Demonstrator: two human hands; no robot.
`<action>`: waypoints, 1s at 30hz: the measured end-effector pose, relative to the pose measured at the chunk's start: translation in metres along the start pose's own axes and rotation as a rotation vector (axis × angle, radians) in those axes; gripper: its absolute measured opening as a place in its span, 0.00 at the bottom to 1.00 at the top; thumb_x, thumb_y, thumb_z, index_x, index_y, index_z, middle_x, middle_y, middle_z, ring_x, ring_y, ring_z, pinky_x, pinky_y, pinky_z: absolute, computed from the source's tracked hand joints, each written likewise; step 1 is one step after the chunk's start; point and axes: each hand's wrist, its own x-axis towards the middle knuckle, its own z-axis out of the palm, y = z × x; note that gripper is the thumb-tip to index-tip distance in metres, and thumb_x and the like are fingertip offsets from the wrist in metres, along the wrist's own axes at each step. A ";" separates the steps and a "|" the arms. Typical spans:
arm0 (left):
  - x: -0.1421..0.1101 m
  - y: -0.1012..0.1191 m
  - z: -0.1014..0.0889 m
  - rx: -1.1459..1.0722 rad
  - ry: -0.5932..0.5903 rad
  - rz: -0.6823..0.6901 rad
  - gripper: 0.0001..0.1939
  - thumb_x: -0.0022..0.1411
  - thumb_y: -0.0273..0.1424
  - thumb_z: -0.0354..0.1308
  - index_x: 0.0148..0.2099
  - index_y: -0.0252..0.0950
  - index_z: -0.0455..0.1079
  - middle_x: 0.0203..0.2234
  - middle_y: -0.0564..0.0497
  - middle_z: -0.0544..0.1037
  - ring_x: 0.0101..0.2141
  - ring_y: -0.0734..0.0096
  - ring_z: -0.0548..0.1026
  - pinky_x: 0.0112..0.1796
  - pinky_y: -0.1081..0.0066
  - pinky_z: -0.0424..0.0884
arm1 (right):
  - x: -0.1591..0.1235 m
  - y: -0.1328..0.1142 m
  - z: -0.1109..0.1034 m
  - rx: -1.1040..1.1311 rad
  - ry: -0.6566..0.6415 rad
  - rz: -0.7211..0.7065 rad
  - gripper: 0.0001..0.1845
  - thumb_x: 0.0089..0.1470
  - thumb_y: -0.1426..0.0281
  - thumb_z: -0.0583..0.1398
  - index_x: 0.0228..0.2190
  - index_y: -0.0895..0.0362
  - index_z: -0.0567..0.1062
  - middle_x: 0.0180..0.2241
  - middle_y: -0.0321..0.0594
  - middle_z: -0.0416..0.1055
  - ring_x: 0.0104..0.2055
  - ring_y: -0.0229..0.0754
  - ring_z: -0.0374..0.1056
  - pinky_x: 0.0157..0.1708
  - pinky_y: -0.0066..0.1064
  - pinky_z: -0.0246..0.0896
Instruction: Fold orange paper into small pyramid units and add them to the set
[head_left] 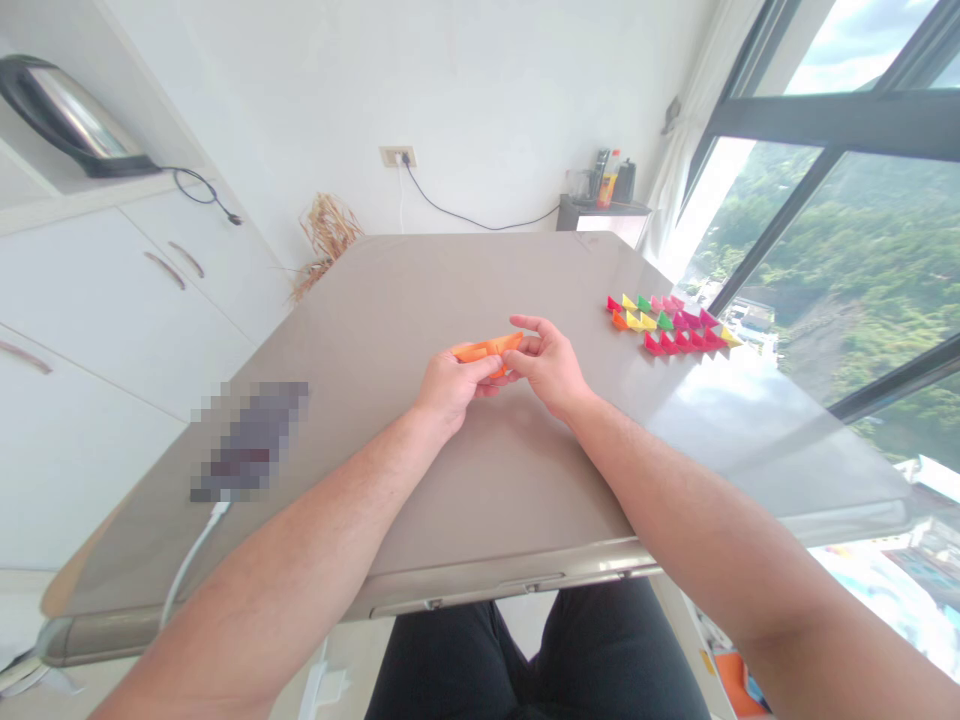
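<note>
An orange piece of folded paper (480, 351), shaped somewhat like a small boat, is held above the middle of the table. My left hand (448, 385) grips its left part, thumb along the near side. At the other end, my right hand (553, 365) pinches the paper between thumb and fingers, with one finger stretched out free. The fingers hide part of the folds. Over at the right of the table stand rows of small folded paper boats (679, 342) in red, pink, yellow, green and orange.
A blurred-out dark device (251, 445) with a white cable (196, 548) lies on the left of the table (465, 280). Cabinets (97, 290) and a kettle (79, 115) are at the left. Windows (862, 220) line the right side. Bottles (609, 180) stand beyond the far edge.
</note>
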 end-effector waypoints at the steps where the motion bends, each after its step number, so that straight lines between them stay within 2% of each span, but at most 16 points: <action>1: 0.000 0.000 0.000 -0.005 0.003 -0.002 0.19 0.49 0.33 0.71 0.43 0.33 0.76 0.35 0.45 0.83 0.36 0.59 0.82 0.33 0.67 0.72 | 0.000 0.000 0.000 0.003 0.000 -0.001 0.31 0.47 0.74 0.62 0.54 0.54 0.67 0.34 0.32 0.78 0.31 0.39 0.78 0.40 0.37 0.78; 6: -0.002 0.002 0.002 -0.017 0.010 -0.009 0.18 0.49 0.34 0.71 0.43 0.33 0.77 0.35 0.46 0.83 0.36 0.59 0.83 0.34 0.67 0.72 | 0.002 0.005 -0.001 0.006 -0.011 -0.026 0.32 0.47 0.73 0.63 0.55 0.53 0.67 0.35 0.32 0.79 0.32 0.40 0.78 0.40 0.38 0.78; 12: -0.003 0.003 0.002 0.026 0.001 0.005 0.18 0.51 0.37 0.69 0.45 0.35 0.81 0.37 0.45 0.84 0.33 0.65 0.81 0.33 0.67 0.72 | 0.002 0.006 -0.001 -0.023 0.010 -0.031 0.31 0.46 0.72 0.64 0.54 0.53 0.69 0.34 0.31 0.79 0.29 0.39 0.76 0.38 0.37 0.76; 24: -0.006 0.006 0.008 0.025 0.068 0.015 0.17 0.49 0.36 0.69 0.43 0.35 0.82 0.35 0.46 0.84 0.32 0.66 0.79 0.34 0.67 0.72 | 0.001 0.004 0.001 -0.015 0.030 -0.013 0.30 0.45 0.72 0.63 0.53 0.53 0.70 0.34 0.32 0.79 0.29 0.39 0.76 0.39 0.39 0.73; 30: -0.005 0.005 0.007 0.042 0.028 0.024 0.18 0.49 0.35 0.69 0.44 0.36 0.83 0.36 0.46 0.84 0.33 0.66 0.79 0.33 0.68 0.72 | 0.002 0.003 0.001 -0.030 0.056 -0.020 0.31 0.43 0.72 0.62 0.52 0.53 0.70 0.32 0.30 0.77 0.28 0.37 0.72 0.36 0.36 0.71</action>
